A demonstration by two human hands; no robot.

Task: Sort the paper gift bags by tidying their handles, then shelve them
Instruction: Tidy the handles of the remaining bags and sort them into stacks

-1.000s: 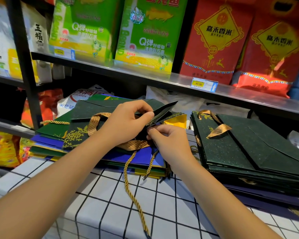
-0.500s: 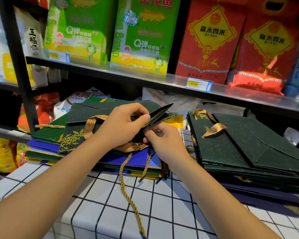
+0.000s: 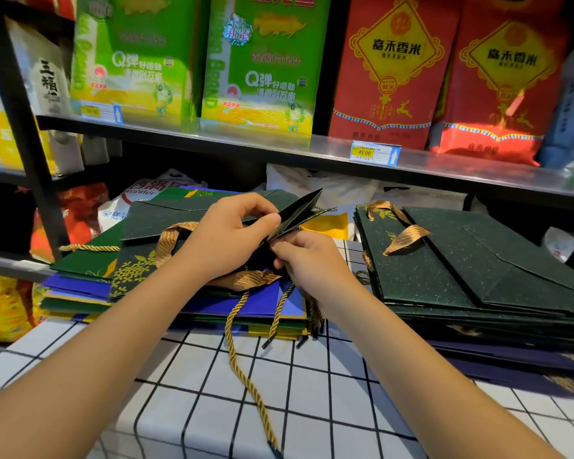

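Observation:
A dark green gift bag (image 3: 179, 218) lies flat on top of the left pile of green, blue and yellow bags. My left hand (image 3: 227, 238) pinches its raised mouth edge (image 3: 300, 210) between thumb and fingers. Just below that edge, my right hand (image 3: 307, 260) has its fingers curled at the bag's opening, where a gold ribbon handle (image 3: 252, 278) runs under both hands. A gold twisted cord handle (image 3: 242, 369) hangs from the pile over the checked cloth. A second pile of dark green bags (image 3: 461, 270) lies to the right, with a gold ribbon handle (image 3: 406, 238) on top.
The piles sit on a white cloth with a black grid (image 3: 279, 409). A metal shelf (image 3: 279, 147) above carries green and red rice packs and a price tag (image 3: 375, 154). White plastic sacks lie behind the piles. A black upright post (image 3: 24, 134) stands at left.
Both hands stay at the bag's mouth with almost no movement; the view has shifted slightly.

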